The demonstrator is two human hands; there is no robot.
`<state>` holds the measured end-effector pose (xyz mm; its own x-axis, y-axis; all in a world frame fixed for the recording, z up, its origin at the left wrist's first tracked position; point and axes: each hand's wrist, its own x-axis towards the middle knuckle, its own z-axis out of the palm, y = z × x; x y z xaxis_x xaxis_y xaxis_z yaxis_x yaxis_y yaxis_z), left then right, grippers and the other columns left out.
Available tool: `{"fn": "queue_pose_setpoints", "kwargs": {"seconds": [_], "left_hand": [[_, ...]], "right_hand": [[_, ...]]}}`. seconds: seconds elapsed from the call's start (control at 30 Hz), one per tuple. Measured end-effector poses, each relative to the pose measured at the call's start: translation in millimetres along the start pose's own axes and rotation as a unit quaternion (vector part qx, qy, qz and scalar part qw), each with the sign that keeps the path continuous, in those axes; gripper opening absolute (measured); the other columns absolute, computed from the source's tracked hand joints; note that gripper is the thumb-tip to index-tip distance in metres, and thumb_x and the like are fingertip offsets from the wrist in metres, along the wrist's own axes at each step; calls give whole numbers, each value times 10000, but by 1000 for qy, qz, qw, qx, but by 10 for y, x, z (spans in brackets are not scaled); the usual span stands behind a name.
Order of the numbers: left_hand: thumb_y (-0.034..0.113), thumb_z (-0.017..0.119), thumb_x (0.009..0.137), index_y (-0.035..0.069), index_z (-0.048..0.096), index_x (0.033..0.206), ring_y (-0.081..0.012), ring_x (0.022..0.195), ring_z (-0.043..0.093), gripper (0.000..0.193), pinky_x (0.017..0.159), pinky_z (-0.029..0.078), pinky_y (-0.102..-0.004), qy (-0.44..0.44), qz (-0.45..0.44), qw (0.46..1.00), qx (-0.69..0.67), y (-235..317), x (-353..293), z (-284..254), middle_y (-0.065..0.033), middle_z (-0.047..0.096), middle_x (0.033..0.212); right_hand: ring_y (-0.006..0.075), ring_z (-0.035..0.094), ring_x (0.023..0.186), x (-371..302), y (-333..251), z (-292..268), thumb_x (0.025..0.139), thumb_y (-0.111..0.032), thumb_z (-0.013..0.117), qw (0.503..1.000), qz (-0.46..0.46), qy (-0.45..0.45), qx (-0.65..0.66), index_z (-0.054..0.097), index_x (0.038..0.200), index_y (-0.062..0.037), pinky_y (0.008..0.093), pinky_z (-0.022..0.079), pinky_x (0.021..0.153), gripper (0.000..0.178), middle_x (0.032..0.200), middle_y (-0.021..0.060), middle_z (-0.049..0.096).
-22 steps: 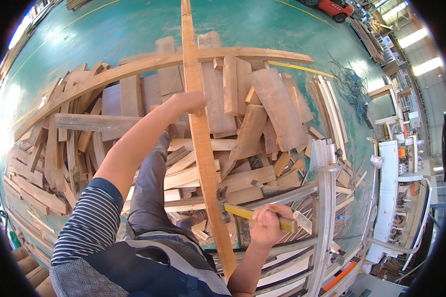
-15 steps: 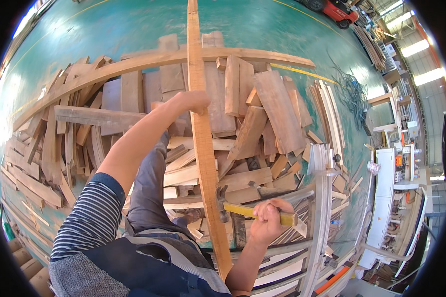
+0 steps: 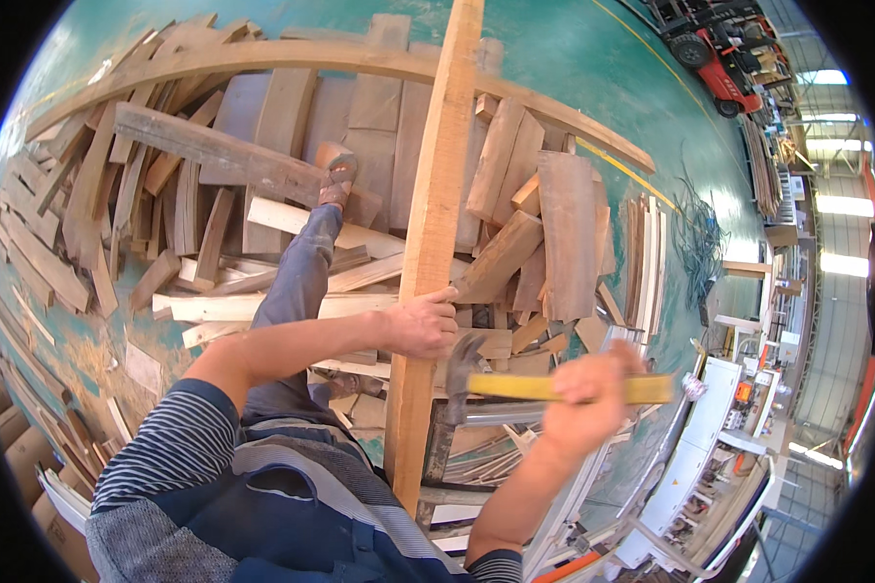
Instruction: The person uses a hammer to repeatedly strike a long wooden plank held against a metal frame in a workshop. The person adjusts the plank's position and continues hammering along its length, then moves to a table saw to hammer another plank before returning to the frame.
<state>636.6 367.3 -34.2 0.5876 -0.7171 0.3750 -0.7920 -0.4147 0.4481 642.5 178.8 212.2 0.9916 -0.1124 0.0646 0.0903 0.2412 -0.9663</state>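
Observation:
A long squared wooden beam (image 3: 436, 204) runs from close to my body out past the top of the view. My left hand (image 3: 421, 325) is closed around it, fingers over its right edge. My right hand (image 3: 593, 394), slightly blurred, grips the yellow handle of a claw hammer (image 3: 510, 387). The hammer's dark steel head is just right of the beam, below my left hand; whether it touches the wood I cannot tell. Beyond my hands, one shoe (image 3: 336, 180) of mine rests on a thick plank (image 3: 204, 141).
Scrap boards (image 3: 564, 233) lie piled under and around the beam, with another long timber (image 3: 262, 56) across the far side. Metal rails stand at the lower right, beside a white machine bench (image 3: 695, 428). A red forklift (image 3: 724, 63) and tangled cables (image 3: 702, 238) are further right.
My left hand has slid down the beam toward my body. The hammer has come up and right in my right hand. The view has shifted, and my forward foot now shows on the plank.

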Motion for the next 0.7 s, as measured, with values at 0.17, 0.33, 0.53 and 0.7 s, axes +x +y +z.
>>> {"fn": "queue_pose_setpoints", "kwargs": {"seconds": [0.17, 0.33, 0.53, 0.7], "left_hand": [[459, 630, 933, 110, 677, 889, -232, 946, 630, 355, 1092, 369, -451, 6, -15, 1000, -16, 78, 31, 151, -28, 663, 850], [366, 711, 913, 70, 657, 1019, -248, 1024, 641, 319, 1082, 417, -460, 64, -98, 989, -92, 167, 36, 63, -64, 679, 996], [246, 789, 942, 83, 494, 1458, -272, 1319, 592, 616, 1171, 436, -481, 230, -312, 554, -736, 543, -48, -393, -95, 613, 1387], [276, 745, 979, 108, 343, 1584, -304, 1287, 633, 746, 1135, 501, -486, 323, -148, 252, -900, 714, -105, -597, -91, 574, 1442]], "right_hand": [[82, 396, 498, 903, -371, 683, 1075, -177, 543, 997, -11, -48, 61, 606, 1164, -45, 289, 402, 506, 171, 629, -54, 402], [87, 369, 519, 1474, 343, 1304, 1055, -149, 576, 999, 42, 9, -12, 622, 1064, -82, 298, 386, 536, 82, 644, -60, 410], [95, 374, 539, 1196, 446, 775, 1071, -207, 585, 990, 47, 103, 84, 595, 1201, -54, 314, 396, 565, 201, 648, -57, 375], [102, 385, 551, 655, 261, 151, 1077, -219, 585, 966, 75, 201, 143, 576, 1223, -58, 325, 431, 611, 218, 646, -54, 370]]}}
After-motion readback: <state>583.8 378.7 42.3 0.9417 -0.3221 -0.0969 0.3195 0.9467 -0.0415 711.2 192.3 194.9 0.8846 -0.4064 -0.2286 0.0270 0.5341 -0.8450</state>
